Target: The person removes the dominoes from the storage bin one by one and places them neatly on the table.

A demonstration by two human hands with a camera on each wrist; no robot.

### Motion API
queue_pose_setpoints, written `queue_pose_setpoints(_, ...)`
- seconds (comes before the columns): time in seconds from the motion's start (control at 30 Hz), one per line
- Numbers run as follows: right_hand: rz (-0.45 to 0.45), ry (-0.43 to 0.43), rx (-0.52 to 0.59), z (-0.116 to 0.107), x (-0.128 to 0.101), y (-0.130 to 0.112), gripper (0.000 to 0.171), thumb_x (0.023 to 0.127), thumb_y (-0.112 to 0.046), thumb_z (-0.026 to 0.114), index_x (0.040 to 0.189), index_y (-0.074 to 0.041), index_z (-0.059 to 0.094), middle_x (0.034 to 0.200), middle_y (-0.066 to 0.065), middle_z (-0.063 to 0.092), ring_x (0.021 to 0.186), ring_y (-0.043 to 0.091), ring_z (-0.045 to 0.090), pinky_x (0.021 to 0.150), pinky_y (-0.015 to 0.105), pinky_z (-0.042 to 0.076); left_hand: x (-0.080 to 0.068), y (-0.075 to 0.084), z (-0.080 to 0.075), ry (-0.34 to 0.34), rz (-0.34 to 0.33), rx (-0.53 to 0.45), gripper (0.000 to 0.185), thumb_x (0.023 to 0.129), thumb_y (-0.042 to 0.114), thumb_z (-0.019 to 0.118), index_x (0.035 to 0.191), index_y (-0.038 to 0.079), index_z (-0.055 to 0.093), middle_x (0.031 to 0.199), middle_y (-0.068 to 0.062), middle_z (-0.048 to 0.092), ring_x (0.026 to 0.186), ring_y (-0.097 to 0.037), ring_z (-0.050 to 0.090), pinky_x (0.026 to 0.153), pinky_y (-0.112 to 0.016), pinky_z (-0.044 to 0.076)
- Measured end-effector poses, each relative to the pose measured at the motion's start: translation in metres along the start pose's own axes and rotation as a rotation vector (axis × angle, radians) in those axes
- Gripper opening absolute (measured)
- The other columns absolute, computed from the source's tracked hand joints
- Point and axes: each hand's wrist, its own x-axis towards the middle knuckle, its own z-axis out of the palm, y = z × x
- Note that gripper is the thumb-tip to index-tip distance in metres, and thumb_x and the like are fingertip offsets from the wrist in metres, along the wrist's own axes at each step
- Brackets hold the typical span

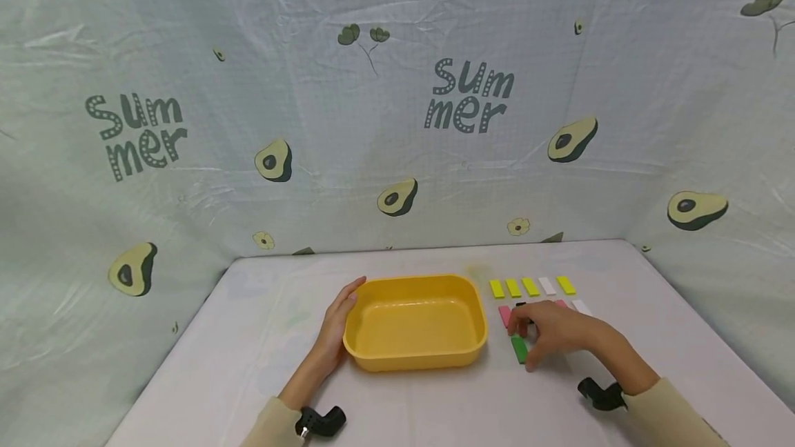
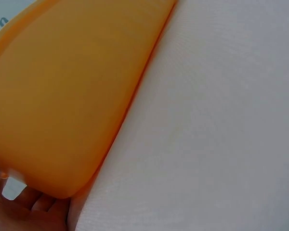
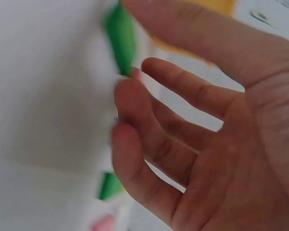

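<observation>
A yellow rectangular tray [image 1: 416, 323] sits on the table, its visible inside bare. My left hand [image 1: 335, 326] rests along the tray's left side with fingers extended; in the left wrist view its fingers [image 2: 41, 204] touch the tray's outer wall [image 2: 62, 106]. To the right of the tray, my right hand [image 1: 555, 328] is over small flat coloured blocks, thumb and fingers apart. Beneath it lies a green block [image 1: 519, 349], between thumb and fingers but not gripped. A pink block [image 1: 505, 316] lies just behind, beside a partly covered black block [image 1: 520, 304].
Behind the right hand runs a row of several yellow blocks [image 1: 512, 287] with one white block [image 1: 547, 286] among them. Another white block [image 1: 582, 307] lies right of the hand. A pale cloth covers the table [image 1: 248, 364]; a printed sheet [image 1: 335, 102] hangs behind.
</observation>
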Motion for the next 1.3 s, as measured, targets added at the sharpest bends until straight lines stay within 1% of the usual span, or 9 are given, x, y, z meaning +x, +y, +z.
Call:
queue_pose_setpoints(0.17,0.027,0.016,0.029,-0.019,-0.015,-0.003,0.047,0.074,-0.030,0.093,0.112,-0.018,0.068,0.109,-0.001,0.068,0.096,0.023,0.056,0.069,0.029,0.056,-0.002,0.000,0.000,0.006,0.000,-0.002,0.049,0.113,0.033,0.034,0.159,0.018,0.040,0.164,-0.010,0.040,0.146,-0.029,0.042,0.102,-0.011,0.043)
queue_pose_setpoints(0.3,0.030,0.025,0.074,-0.033,-0.027,-0.003,0.042,0.082,-0.029,0.087,0.117,-0.014,0.069,0.112,0.004,0.070,0.091,0.024,0.059,0.064,0.029,0.059,-0.002,0.000,0.000,-0.002,0.007,-0.007,0.049,0.113,0.034,0.034,0.159,0.016,0.039,0.164,-0.011,0.040,0.146,-0.030,0.042,0.101,-0.011,0.044)
queue_pose_setpoints(0.67,-0.051,0.068,0.095,-0.053,-0.040,0.000,0.039,0.095,-0.032,0.074,0.124,-0.008,0.067,0.100,-0.001,0.068,0.071,0.021,0.060,0.059,0.028,0.055,0.001,0.001,0.000,0.009,-0.020,-0.040,0.049,0.113,0.033,0.037,0.159,0.016,0.041,0.162,-0.010,0.042,0.139,-0.021,0.048,0.101,-0.013,0.047)
queue_pose_setpoints(0.77,-0.047,0.076,0.097,-0.054,-0.039,0.001,0.037,0.096,-0.032,0.074,0.123,-0.008,0.067,0.099,0.000,0.068,0.071,0.022,0.061,0.059,0.028,0.055,0.003,0.002,-0.001,-0.008,-0.043,-0.048,0.051,0.112,0.036,0.037,0.161,0.019,0.036,0.162,-0.011,0.042,0.140,-0.021,0.048,0.112,-0.025,0.045)
queue_pose_setpoints(0.87,-0.038,0.114,0.081,-0.055,-0.037,0.000,0.035,0.095,-0.031,0.074,0.122,-0.009,0.068,0.097,0.001,0.067,0.071,0.022,0.063,0.060,0.026,0.055,0.004,0.005,-0.002,-0.024,-0.074,-0.057,0.057,0.111,0.043,0.038,0.164,0.025,0.026,0.168,-0.010,0.032,0.148,-0.027,0.039,0.127,-0.044,0.029)
queue_pose_setpoints(0.97,-0.044,0.158,0.064,-0.053,-0.037,0.000,0.035,0.095,-0.031,0.074,0.121,-0.009,0.069,0.095,0.000,0.067,0.070,0.020,0.062,0.060,0.026,0.055,0.004,0.008,-0.005,-0.033,-0.101,-0.058,0.064,0.111,0.045,0.038,0.167,0.027,0.014,0.173,-0.012,0.017,0.155,-0.033,0.025,0.131,-0.057,0.011)
queue_pose_setpoints(1.03,-0.041,0.183,0.054,-0.051,-0.036,0.001,0.036,0.095,-0.032,0.074,0.121,-0.008,0.069,0.094,0.000,0.066,0.070,0.019,0.061,0.060,0.025,0.055,0.004,0.011,-0.008,-0.039,-0.112,-0.044,0.066,0.111,0.043,0.037,0.167,0.023,0.010,0.173,-0.015,0.013,0.158,-0.036,0.021,0.131,-0.058,0.008)
queue_pose_setpoints(1.17,-0.025,0.262,0.029,-0.047,-0.034,0.005,0.034,0.095,-0.035,0.074,0.119,-0.011,0.070,0.094,-0.002,0.067,0.074,0.016,0.059,0.059,0.024,0.054,0.005,0.020,-0.019,-0.035,-0.074,0.147,0.064,0.112,0.040,0.036,0.166,0.015,0.012,0.168,-0.025,0.026,0.155,-0.042,0.030,0.128,-0.059,0.021)
queue_pose_setpoints(1.3,-0.030,0.411,-0.039,-0.047,-0.031,0.008,0.033,0.096,-0.035,0.073,0.120,-0.012,0.070,0.099,-0.001,0.069,0.082,0.014,0.059,0.061,0.023,0.053,0.011,0.032,-0.034,-0.010,0.025,0.524,0.063,0.112,0.040,0.037,0.165,0.012,0.019,0.164,-0.027,0.034,0.152,-0.046,0.034,0.125,-0.061,0.027)
